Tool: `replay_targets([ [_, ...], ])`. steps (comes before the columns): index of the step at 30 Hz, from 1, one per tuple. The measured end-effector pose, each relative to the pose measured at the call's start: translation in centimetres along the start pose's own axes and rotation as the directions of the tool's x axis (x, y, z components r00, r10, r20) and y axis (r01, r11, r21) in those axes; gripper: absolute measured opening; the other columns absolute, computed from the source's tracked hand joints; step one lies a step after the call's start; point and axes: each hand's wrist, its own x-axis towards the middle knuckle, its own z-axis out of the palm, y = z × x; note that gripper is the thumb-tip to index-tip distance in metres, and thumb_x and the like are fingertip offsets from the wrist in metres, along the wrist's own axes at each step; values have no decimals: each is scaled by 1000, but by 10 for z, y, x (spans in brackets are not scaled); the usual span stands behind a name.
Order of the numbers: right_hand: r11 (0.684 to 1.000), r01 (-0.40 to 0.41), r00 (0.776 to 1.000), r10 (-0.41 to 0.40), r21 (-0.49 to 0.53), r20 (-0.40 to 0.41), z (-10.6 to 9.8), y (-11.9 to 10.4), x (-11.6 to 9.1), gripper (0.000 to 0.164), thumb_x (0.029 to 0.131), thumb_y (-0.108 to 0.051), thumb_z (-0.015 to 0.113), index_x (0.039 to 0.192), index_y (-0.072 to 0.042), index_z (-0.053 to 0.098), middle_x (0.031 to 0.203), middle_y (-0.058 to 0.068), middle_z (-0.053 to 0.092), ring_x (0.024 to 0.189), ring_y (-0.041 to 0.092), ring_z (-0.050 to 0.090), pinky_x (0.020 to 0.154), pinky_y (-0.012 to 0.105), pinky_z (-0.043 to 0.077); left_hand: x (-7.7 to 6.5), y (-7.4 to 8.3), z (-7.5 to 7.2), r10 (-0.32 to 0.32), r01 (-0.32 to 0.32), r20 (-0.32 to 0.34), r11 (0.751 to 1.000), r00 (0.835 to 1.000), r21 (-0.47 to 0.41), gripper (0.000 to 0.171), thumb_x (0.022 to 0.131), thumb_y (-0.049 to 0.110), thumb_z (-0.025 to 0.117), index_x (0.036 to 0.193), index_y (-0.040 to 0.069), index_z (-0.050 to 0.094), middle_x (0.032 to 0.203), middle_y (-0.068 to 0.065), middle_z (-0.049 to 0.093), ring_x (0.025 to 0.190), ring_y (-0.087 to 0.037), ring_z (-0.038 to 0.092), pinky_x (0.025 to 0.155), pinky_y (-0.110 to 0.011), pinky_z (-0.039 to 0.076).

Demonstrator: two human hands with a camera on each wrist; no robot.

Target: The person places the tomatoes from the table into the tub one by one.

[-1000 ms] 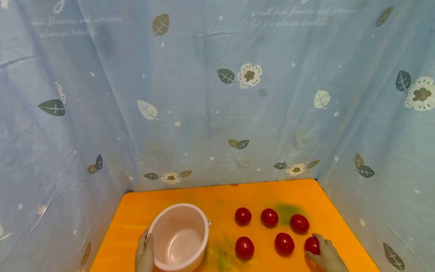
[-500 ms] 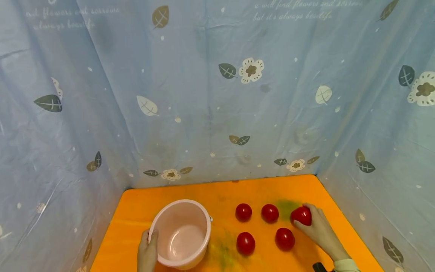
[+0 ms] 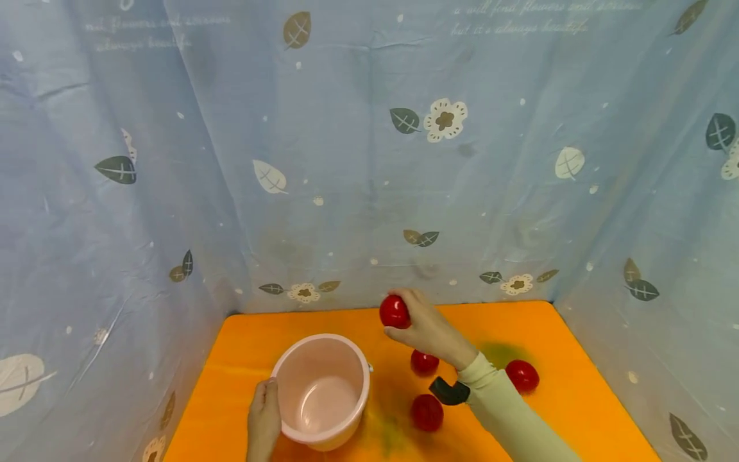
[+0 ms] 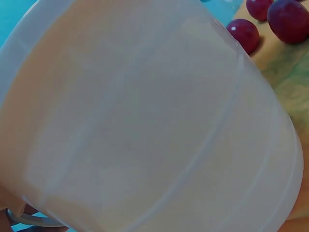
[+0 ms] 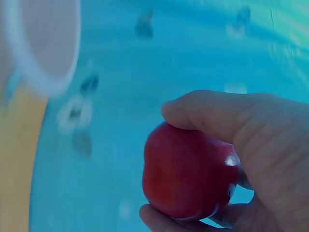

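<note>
My left hand (image 3: pixel 265 414) grips the left side of a pale pink plastic bucket (image 3: pixel 366 398), thumb at the rim. The bucket stands upright and its visible inside holds nothing. In the left wrist view the bucket's outer wall (image 4: pixel 159 116) fills most of the picture. My right hand (image 3: pixel 430 328) holds a glossy red tomato (image 3: pixel 394 312) between thumb and fingers, raised to the right of the bucket's far rim. The right wrist view shows this tomato (image 5: pixel 186 171) from close by, the thumb along one side and fingertips on the opposite side.
On the orange table (image 3: pixel 260 327) lie more tomatoes: one (image 3: pixel 424 363) below my right hand, one (image 3: pixel 427 412) nearer me and one (image 3: pixel 522 376) at the right. My right sleeve (image 3: pixel 508 410) covers part of the table. Blue patterned curtains (image 3: pixel 346 160) surround the table's back and sides.
My right hand has lifted the tomato from the table's right side and carried it left towards the bucket. The left hand has kept its hold on the bucket. The head view has shifted slightly.
</note>
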Motion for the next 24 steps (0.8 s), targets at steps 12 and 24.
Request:
replay_targets([
  [12, 957, 258, 761, -119, -130, 638, 68, -75, 62, 55, 78, -31, 78, 125, -22, 50, 112, -3, 54, 94, 8, 55, 77, 18, 49, 4, 1, 18, 59, -57, -55, 998, 997, 39, 50, 103, 47, 27, 113, 7, 54, 102, -16, 60, 90, -24, 54, 75, -34, 43],
  [24, 915, 393, 483, -116, -97, 868, 147, -83, 78, 30, 76, -24, 81, 97, -19, 60, 83, -13, 57, 74, 1, 53, 68, 12, 45, 0, 1, 8, 21, -19, -47, 999, 999, 31, 50, 103, 49, 29, 109, 6, 54, 98, -13, 58, 90, -25, 54, 77, -36, 43],
])
